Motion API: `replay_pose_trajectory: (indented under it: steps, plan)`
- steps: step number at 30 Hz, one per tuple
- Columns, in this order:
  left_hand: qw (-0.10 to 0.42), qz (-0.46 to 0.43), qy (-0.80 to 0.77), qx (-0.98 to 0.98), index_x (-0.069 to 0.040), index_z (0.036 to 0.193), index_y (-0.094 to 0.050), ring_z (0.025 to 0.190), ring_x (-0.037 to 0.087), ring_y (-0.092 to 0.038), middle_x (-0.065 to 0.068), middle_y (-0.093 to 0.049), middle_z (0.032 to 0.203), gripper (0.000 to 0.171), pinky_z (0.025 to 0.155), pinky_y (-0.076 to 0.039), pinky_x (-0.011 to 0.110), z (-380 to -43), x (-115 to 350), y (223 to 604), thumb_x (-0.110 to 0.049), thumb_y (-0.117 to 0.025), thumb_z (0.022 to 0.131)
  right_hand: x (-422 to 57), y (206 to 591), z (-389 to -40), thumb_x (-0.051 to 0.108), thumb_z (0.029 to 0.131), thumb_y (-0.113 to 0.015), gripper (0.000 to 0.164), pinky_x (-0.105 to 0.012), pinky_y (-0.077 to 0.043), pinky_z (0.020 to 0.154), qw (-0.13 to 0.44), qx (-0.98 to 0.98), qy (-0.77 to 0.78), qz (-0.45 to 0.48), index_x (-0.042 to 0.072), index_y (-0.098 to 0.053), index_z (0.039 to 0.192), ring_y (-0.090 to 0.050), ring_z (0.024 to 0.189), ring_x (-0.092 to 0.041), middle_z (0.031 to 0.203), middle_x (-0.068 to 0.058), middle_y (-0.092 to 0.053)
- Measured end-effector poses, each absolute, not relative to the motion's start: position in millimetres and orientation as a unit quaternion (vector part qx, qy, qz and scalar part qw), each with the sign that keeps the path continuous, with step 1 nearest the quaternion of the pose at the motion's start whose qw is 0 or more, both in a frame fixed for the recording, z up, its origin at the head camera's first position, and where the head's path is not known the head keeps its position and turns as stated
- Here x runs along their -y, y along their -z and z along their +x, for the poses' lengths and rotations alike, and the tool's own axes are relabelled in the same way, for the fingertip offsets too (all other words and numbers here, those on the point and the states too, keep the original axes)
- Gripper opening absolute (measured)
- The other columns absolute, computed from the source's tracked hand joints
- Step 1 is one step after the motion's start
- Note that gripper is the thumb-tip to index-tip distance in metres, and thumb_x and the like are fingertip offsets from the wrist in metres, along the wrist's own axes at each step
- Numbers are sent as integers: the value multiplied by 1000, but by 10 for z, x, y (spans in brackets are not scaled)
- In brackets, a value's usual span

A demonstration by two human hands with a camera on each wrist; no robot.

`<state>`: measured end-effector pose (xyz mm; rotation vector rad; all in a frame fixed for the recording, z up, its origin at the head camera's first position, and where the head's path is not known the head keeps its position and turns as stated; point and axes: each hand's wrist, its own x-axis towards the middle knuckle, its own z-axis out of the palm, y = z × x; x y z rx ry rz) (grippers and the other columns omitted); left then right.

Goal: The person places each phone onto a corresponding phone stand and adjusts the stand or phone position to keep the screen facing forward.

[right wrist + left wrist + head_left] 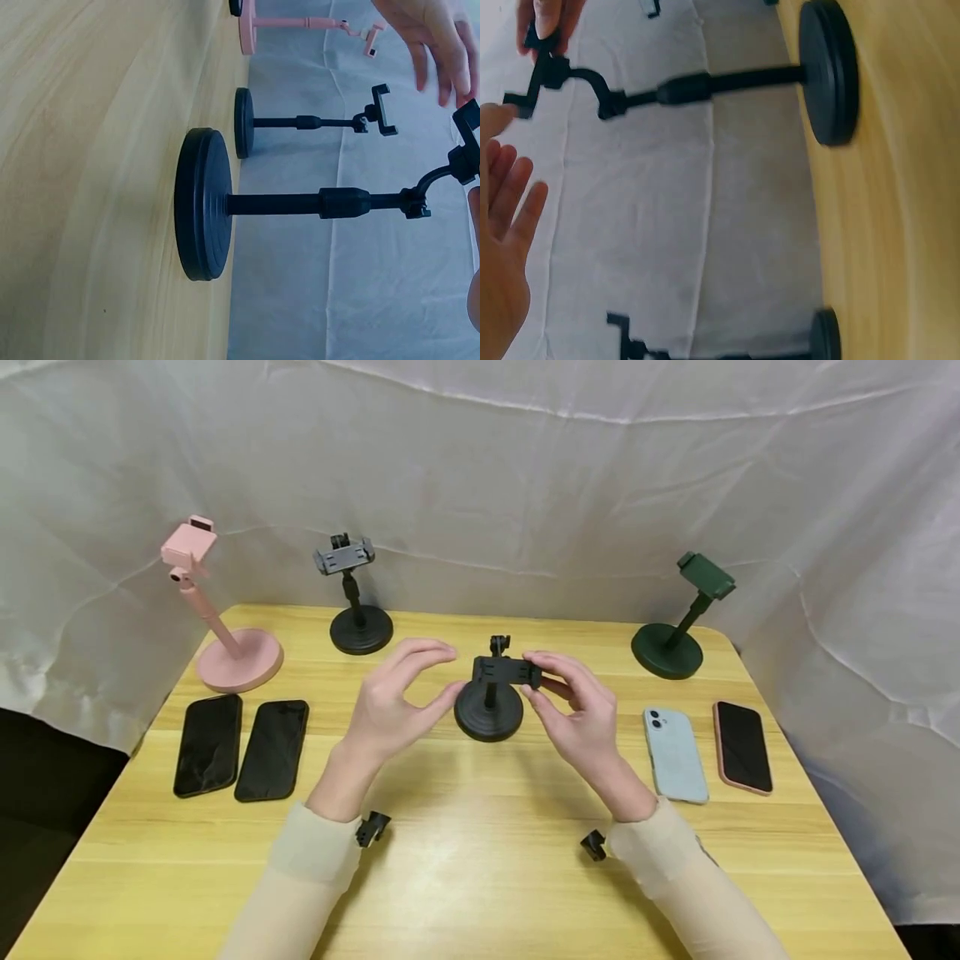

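Note:
A black phone stand (pixel 480 718) stands upright on the table in front of me, its round base flat on the wood. My right hand (pixel 579 706) pinches the right end of its clamp (pixel 504 671) between thumb and fingers. To the left of the clamp is my left hand (pixel 393 706), fingers bent and spread from the thumb, holding nothing. In the left wrist view its thumb (pixel 493 118) overlaps the clamp's near end. The stand's curved neck and pole (pixel 274 204) show side-on in the right wrist view.
Behind stand a pink phone stand (pixel 240 664), another black stand (pixel 362 631) and a dark green stand (pixel 667 652). Two black phones (pixel 208 745) lie at left. A light blue phone (pixel 677 760) and a pink-edged phone (pixel 742 747) lie at right. Grey cloth (pixel 480 510) hangs behind the table.

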<state>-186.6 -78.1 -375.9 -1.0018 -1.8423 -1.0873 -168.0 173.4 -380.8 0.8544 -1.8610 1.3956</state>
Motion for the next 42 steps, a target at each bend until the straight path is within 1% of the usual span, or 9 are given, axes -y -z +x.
replay_pose_trajectory:
  steps: [5, 8, 14, 19, 22, 26, 30, 37, 42]
  plan:
    - [395, -338, 412, 748, 3, 112, -73, 99, 29, -69, 16, -71, 111, 24, 89, -56, 32, -1827, 1071, 3872, -13, -69, 94, -1718, 3815, -1683, -31, 74, -74, 49, -33, -60, 91, 327, 704, -540, 324, -13, -67, 120, -70, 114, -23, 120, -26, -69]
    - [392, -307, 400, 769, 2, 112, -73, 94, 27, -69, 15, -71, 111, 24, 83, -55, 32, -1783, 1266, 3940, -14, -66, 96, -1718, 3815, -1680, -29, 76, -74, 47, -33, -60, 91, 328, 703, -542, 323, -13, -67, 119, -70, 114, -23, 120, -26, -69]
    - [388, -249, 366, 808, -1, 114, -74, 87, 26, -68, 13, -72, 112, 25, 74, -53, 36, -1681, 1641, 4076, -15, -65, 95, -1715, 3831, -1670, -30, 75, -74, 47, -33, -60, 90, 326, 703, -545, 321, -13, -67, 119, -70, 113, -23, 120, -27, -69]
    - [369, -177, 302, 861, -2, 117, -72, 87, 30, -69, 15, -70, 115, 27, 57, -48, 39, -1598, 1926, 4165, -15, -68, 94, -1712, 3842, -1668, -29, 76, -75, 48, -33, -60, 90, 324, 704, -547, 318, -12, -67, 121, -70, 113, -24, 120, -26, -69]
    - [319, -101, 274, 902, -3, 124, -69, 94, 33, -66, 16, -66, 121, 32, 60, -50, 49, -1539, 2080, 4194, -17, -70, 95, -1712, 3849, -1665, -29, 76, -75, 48, -32, -60, 90, 324, 703, -548, 318, -12, -67, 121, -70, 113, -23, 120, -26, -69]
    - [212, 2, 262, 942, -3, 137, -61, 112, 41, -58, 20, -56, 136, 45, 81, -49, 62, -1474, 2244, 4201, -25, -67, 98, -1715, 3854, -1657, -29, 76, -74, 48, -32, -60, 90, 326, 701, -549, 318, -12, -68, 120, -70, 113, -23, 120, -26, -69]
    - [103, 64, 247, 961, 2, 149, -46, 125, 51, -45, 30, -43, 146, 64, 90, -44, 70, -1442, 2351, 4228, -34, -65, 99, -1720, 3858, -1654, -29, 75, -75, 48, -32, -60, 89, 327, 701, -549, 316, -12, -68, 120, -70, 112, -23, 120, -26, -69]
    - [-29, 112, 213, 970, 18, 152, -27, 129, 62, -33, 46, -30, 143, 91, 89, -43, 74, -1437, 2424, 4301, -43, -65, 97, -1722, 3863, -1658, -29, 75, -75, 49, -32, -60, 89, 327, 704, -547, 314, -12, -68, 120, -71, 112, -23, 120, -26, -69]
    - [-87, 130, 200, 967, 21, 149, -28, 122, 62, -37, 47, -32, 137, 99, 81, -45, 73, -1441, 2424, 4290, -52, -67, 94, -1717, 3861, -1659, -29, 75, -75, 49, -32, -60, 89, 326, 703, -548, 315, -12, -68, 120, -71, 112, -23, 120, -26, -69]
